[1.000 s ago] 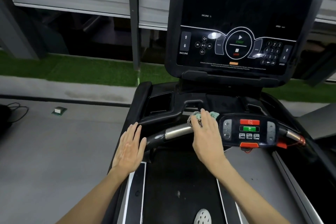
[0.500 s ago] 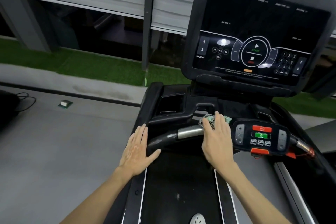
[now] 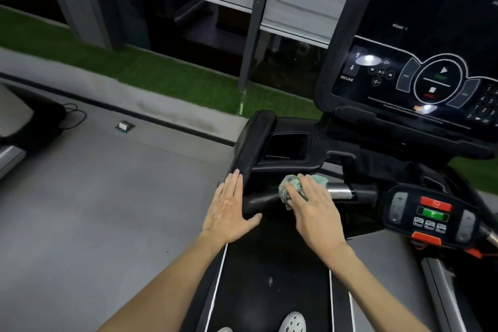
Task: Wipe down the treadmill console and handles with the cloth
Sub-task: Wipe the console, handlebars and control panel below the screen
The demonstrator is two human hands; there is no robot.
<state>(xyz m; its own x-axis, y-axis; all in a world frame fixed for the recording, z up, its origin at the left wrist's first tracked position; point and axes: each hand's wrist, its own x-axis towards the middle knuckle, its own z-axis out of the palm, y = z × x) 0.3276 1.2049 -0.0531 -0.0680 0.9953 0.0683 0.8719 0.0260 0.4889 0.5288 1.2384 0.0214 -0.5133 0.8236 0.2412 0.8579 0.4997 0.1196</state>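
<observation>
At far left, a small box (image 3: pixel 124 126) is lying on the grey floor. Near centre, the left hand (image 3: pixel 229 205) is resting flat, fingers straight, against the black side arm (image 3: pixel 244 159). Just right and apart from it, the right hand (image 3: pixel 314 207) is pressing the cloth (image 3: pixel 292 186) onto the handlebar (image 3: pixel 341 191) with straight fingers. Farther right, the keypad (image 3: pixel 431 213) is sitting below the console (image 3: pixel 420 62).

Left grip (image 3: pixel 229 207): palm down, fingers straight and together, thumb splayed. Right grip (image 3: pixel 315 207): palm down, fingers extended forward. Forearms (image 3: pixel 167 286) bare, both reaching forward.
</observation>
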